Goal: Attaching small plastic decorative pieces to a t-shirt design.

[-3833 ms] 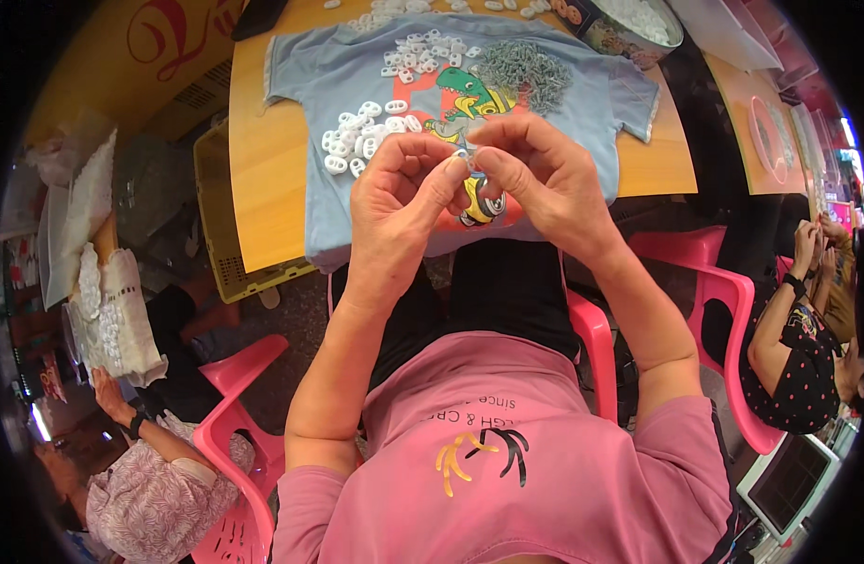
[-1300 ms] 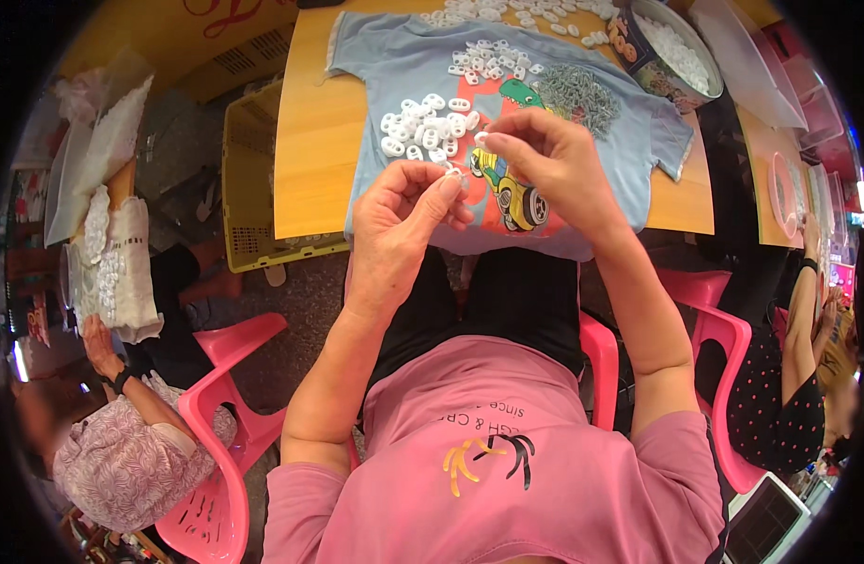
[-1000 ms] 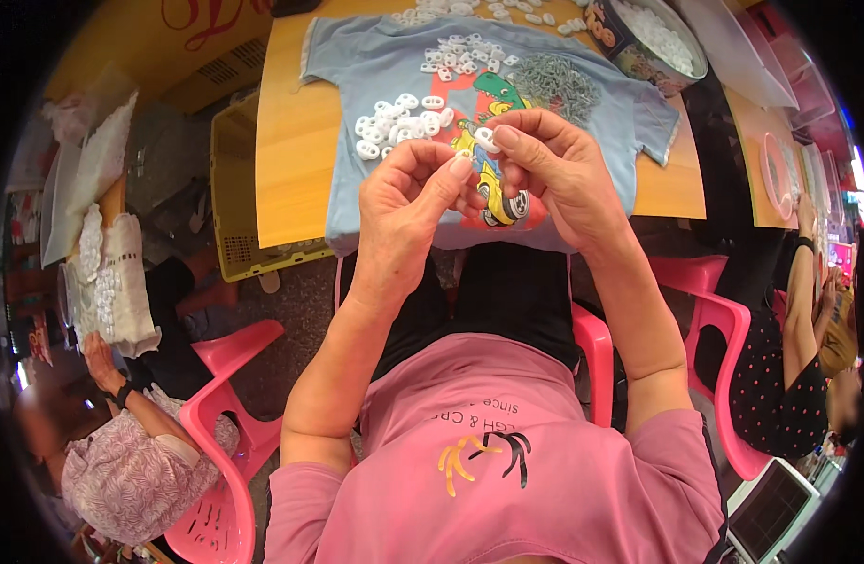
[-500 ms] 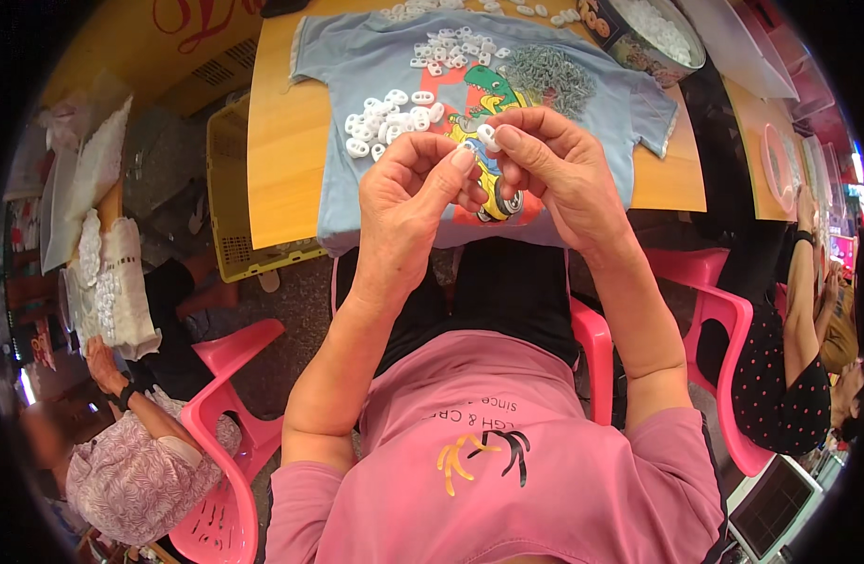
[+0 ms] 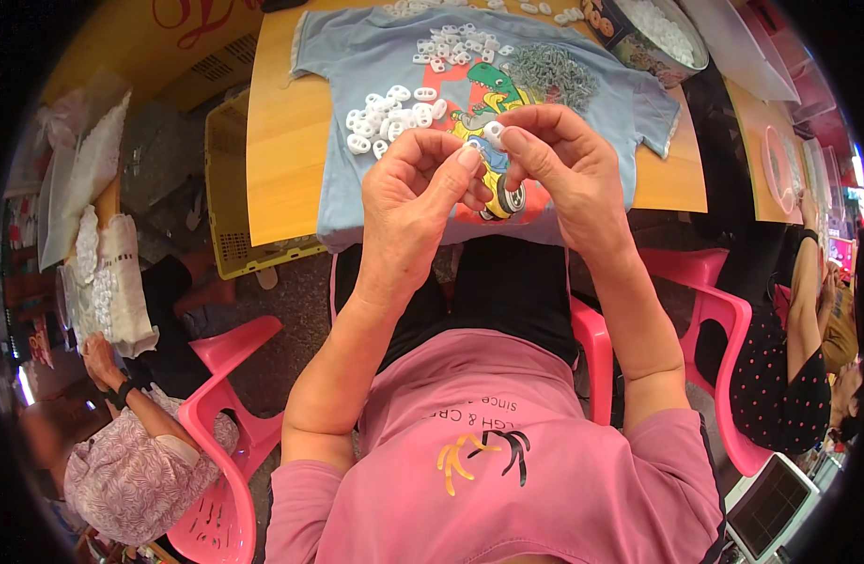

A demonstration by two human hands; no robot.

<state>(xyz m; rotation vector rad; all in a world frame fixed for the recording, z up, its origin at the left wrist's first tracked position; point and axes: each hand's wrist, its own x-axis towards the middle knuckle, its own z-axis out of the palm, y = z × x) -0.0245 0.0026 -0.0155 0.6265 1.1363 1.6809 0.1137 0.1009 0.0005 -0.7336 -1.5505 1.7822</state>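
Both hands are raised close together above the near part of a blue T-shirt [image 5: 366,197] with a printed dinosaur. Between the thumb and fingers of my right hand [image 5: 573,174] is a white oval plastic cord-lock piece [image 5: 493,133]. My left hand [image 5: 408,193] pinches a small white plastic part [image 5: 474,146], mostly covered by the thumb and fingertips. The two held parts are near each other; I cannot tell whether they touch. Beyond my left hand lies a pile of white oval two-holed pieces [image 5: 390,115]. Smaller white pieces [image 5: 455,43] and a heap of grey metal springs [image 5: 559,77] lie farther back.
The shirt covers much of a wooden table [image 5: 286,169]. A round tin [image 5: 659,39] full of white pieces stands at the back right. Left of the table is a yellow crate [image 5: 233,188]. People sit on pink chairs at left [image 5: 216,423] and right [image 5: 732,376].
Almost nothing has changed. Both hands keep their pinch, and the white piece at my right fingertips has shifted very slightly.
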